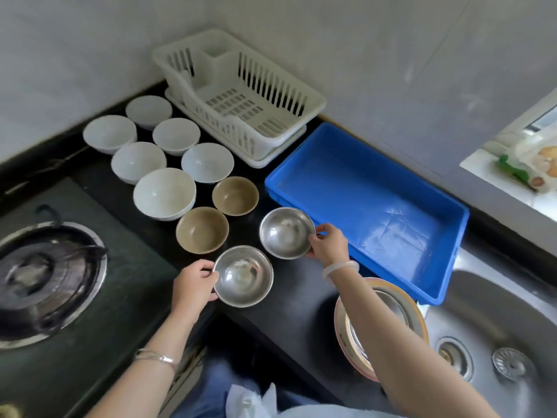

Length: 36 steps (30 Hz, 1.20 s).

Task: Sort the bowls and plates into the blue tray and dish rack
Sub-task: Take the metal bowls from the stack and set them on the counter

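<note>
- Head view: the left hand (194, 283) pinches the rim of a round steel bowl (243, 276) at its 9 o'clock edge, thumb over the rim, on the black counter (289, 300).
- The right hand (328, 244) clasps a second round steel bowl (287, 232) at its 3 o'clock rim, just beside the empty blue plastic tray (422, 267).
- At the tray's 11 o'clock stands the empty white slotted dish rack (289, 89).
- Two tan bowls (202, 230) and six white bowls (164, 194) sit at 10 o'clock of the hands.
- A stack of plates (417, 318) lies under the right forearm.
</note>
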Each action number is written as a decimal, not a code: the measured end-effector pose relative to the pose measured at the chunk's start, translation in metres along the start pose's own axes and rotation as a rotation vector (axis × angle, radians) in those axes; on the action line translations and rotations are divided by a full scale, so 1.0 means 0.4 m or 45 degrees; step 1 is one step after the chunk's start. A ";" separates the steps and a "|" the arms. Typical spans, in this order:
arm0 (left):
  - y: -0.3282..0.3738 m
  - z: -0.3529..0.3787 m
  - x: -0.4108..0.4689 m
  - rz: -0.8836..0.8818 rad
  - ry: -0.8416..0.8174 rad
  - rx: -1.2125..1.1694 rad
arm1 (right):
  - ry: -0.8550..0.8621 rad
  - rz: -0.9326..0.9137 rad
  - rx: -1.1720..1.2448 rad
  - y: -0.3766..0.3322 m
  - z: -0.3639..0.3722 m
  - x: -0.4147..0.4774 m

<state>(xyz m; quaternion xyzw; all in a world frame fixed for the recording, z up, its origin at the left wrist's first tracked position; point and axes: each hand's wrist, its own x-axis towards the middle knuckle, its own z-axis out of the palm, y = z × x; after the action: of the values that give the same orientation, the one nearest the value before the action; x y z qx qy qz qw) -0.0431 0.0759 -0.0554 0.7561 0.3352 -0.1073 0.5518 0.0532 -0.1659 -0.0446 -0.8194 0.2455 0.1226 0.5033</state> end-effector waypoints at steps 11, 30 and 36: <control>-0.016 0.002 0.045 -0.091 0.052 -0.043 | 0.003 0.128 -0.014 -0.021 0.113 0.057; -0.010 0.021 0.070 -0.081 0.083 -0.039 | -0.037 0.226 0.172 -0.008 0.123 0.073; -0.008 0.010 0.056 -0.019 0.102 0.058 | -0.070 0.201 0.143 -0.001 0.116 0.070</control>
<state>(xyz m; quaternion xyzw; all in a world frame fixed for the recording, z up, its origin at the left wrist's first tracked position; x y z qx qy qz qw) -0.0276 0.0815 -0.0714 0.7696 0.3599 -0.0886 0.5199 0.0794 -0.1324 -0.0783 -0.7641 0.3021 0.1703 0.5439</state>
